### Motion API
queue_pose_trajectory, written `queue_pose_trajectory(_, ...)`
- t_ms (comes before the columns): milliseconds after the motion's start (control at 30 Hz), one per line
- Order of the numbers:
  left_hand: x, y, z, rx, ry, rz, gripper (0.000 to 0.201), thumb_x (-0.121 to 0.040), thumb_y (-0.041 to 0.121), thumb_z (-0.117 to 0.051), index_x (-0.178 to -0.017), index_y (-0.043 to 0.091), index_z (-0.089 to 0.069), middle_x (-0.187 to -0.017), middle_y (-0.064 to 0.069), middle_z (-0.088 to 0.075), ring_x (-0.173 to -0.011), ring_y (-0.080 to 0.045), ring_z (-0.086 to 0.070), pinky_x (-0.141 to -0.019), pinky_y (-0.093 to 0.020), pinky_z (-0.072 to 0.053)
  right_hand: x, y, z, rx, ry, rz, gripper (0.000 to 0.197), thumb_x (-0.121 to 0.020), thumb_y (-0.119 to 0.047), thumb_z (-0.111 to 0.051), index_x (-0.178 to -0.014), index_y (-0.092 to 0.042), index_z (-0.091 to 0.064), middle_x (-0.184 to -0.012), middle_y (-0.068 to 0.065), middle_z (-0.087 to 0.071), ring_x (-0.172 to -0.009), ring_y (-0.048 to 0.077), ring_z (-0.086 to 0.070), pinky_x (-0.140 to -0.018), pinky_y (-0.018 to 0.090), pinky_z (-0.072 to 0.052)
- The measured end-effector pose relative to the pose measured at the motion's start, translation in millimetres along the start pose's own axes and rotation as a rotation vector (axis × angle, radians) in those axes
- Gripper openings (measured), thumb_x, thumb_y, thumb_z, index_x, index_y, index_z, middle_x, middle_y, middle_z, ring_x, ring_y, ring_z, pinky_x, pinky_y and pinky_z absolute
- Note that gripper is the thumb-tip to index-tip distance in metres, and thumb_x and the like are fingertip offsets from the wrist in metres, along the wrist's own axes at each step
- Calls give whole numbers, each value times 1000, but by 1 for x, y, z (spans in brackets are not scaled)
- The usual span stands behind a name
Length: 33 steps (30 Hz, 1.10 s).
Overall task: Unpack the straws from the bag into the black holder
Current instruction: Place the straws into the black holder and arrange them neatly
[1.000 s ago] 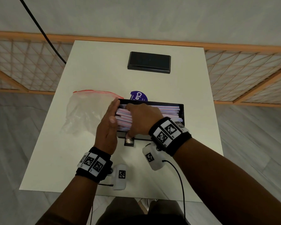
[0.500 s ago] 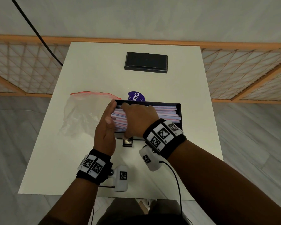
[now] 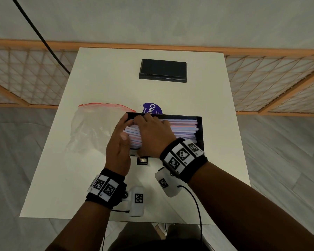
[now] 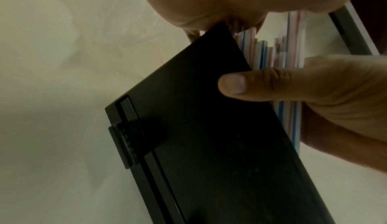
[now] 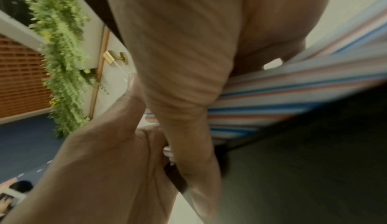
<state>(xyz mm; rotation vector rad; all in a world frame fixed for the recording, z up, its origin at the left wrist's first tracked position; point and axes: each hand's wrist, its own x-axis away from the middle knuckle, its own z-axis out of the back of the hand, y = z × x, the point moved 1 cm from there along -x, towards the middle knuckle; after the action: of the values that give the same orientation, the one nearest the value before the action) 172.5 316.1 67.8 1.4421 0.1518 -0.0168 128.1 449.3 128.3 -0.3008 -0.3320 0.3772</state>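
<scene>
The black holder (image 3: 200, 127) lies open at the table's middle, with a bundle of striped straws (image 3: 183, 126) lengthwise inside. My right hand (image 3: 152, 132) lies over the bundle's left half. It grips the straws, fingers curled over the far side and thumb at the near wall. My left hand (image 3: 119, 136) stands flat against the straws' left ends, with its thumb resting on top. The left wrist view shows the holder's front wall (image 4: 209, 128) and straw ends (image 4: 291, 45). The right wrist view shows the straws (image 5: 282, 95) under my palm. The clear bag (image 3: 91, 127) lies slack to the left.
A black lid (image 3: 163, 70) lies at the table's far side. A purple round sticker (image 3: 152, 108) peeks out behind the holder. The holder's latch (image 3: 142, 160) sticks out toward me. A wooden lattice fence (image 3: 25, 78) runs behind the white table (image 3: 62, 178).
My right hand's fingers have crept toward the holder's far left corner over the bundle. The left hand stays pressed against the straw ends.
</scene>
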Motion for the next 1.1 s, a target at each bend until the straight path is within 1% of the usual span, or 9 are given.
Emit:
queue_pose_trajectory(100,3,2,-1,-123,33,-48,77,-100,70,-25,-151,16,-48,-155,-10,-50,-143,-25,-49,-117,-54,-41,0,1,-6,-76,0,10,97,-58,-48,-88,-138,-21,-40,-130,3,-49,-117,27,-53,-99,49,-42)
queue_pose_trajectory(167,4,6,-2,-154,46,-53,82,-101,68,-27,-151,6,-46,-152,-7,-52,-141,-19,-51,-116,-46,-44,3,3,-6,-68,38,18,104,-55,-54,-88,-141,-21,-40,-135,4,-46,-122,26,-49,-102,49,-40)
queue_pose_trajectory(333,3,11,-3,-177,70,-64,78,-102,65,-28,-148,7,-50,-148,-4,-56,-138,-13,-53,-114,-32,-45,15,8,-1,25,159,-13,95,-53,-60,-85,-131,-19,-49,-126,4,-52,-113,26,-50,-95,45,-41)
queue_pose_trajectory(500,5,12,-9,-216,101,-77,58,-106,40,-33,-145,3,-54,-150,-8,-56,-143,-20,-51,-118,-40,-43,20,10,0,-73,33,10,85,-65,-52,-85,-132,-16,-48,-126,6,-57,-113,26,-56,-97,43,-42)
queue_pose_trajectory(667,4,13,-12,-204,112,-87,55,-106,34,-32,-143,1,-55,-149,-9,-57,-142,-19,-51,-117,-38,-43,14,14,-6,-249,-50,14,94,-58,-49,-90,-137,-21,-47,-124,4,-65,-110,26,-63,-97,45,-49)
queue_pose_trajectory(800,4,13,-13,-224,99,-66,58,-105,39,-30,-145,4,-55,-152,-8,-55,-144,-17,-49,-118,-42,-43,5,20,-3,-321,-119,38,87,-57,-49,-91,-129,-23,-51,-116,-1,-67,-99,19,-63,-87,35,-51)
queue_pose_trajectory(933,4,12,-12,-227,87,-82,73,-104,60,-26,-146,8,-55,-154,-6,-53,-148,-19,-45,-119,-49,-41,-3,20,4,-279,-221,70,72,-59,-51,-90,-115,-22,-57,-97,-9,-62,-85,13,-60,-72,27,-44)
queue_pose_trajectory(1033,4,12,-12,-235,79,-78,76,-101,68,-25,-144,13,-55,-155,-5,-51,-150,-17,-42,-122,-44,-38,-7,19,4,-262,-252,73,64,-60,-49,-90,-108,-23,-57,-92,-9,-60,-80,12,-58,-68,25,-39)
queue_pose_trajectory(1100,3,12,-11,-244,69,-74,74,-99,70,-27,-143,18,-54,-156,-3,-51,-151,-15,-40,-123,-37,-36,-9,17,6,-246,-241,88,65,-61,-47,-89,-113,-23,-57,-94,-9,-62,-80,12,-58,-68,24,-41)
